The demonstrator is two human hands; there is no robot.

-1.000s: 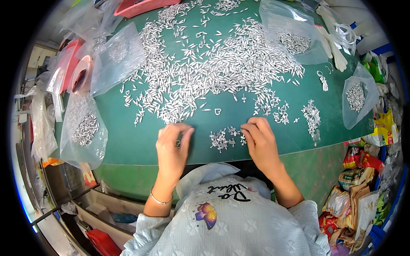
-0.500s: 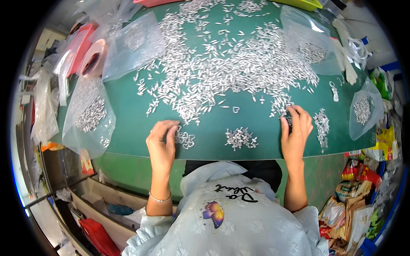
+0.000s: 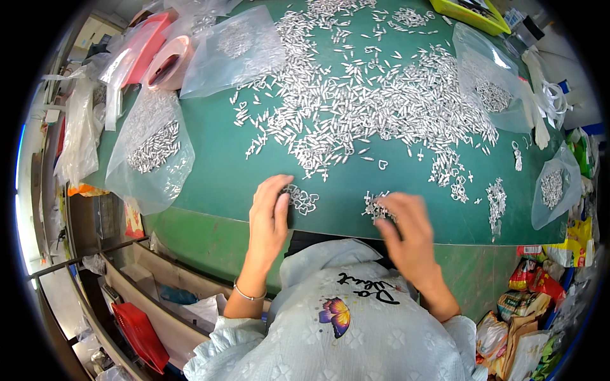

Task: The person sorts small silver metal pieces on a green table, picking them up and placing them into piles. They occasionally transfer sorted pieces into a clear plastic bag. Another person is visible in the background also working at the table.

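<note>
My left hand (image 3: 269, 216) rests on the green table with thumb and bent fingers apart, its fingertips beside a small cluster of heart-shaped metal outlines (image 3: 304, 200). Slightly blurred, my right hand (image 3: 408, 236) is over a little pile of silver cross charms (image 3: 375, 207) and partly covers it. A gap shows between its thumb and fingers, and I see nothing held there. Beyond both hands spreads a large heap of small silvery metal pieces (image 3: 381, 108), many of them slim and pointed. One single heart outline (image 3: 382, 164) lies apart between the heap and my right hand.
Clear plastic bags of metal pieces lie at left (image 3: 152, 149), upper right (image 3: 492, 95) and far right (image 3: 551, 189). Another small group of pieces (image 3: 496, 203) sits right of my hands. A pink container (image 3: 170, 63) and a yellow tray (image 3: 473, 15) stand farther back. The green table's (image 3: 216, 159) front edge is near my body.
My right hand has moved left from the near edge of the heap to the cross pile. My left hand stays beside the heart outlines. The whole view has shifted a little.
</note>
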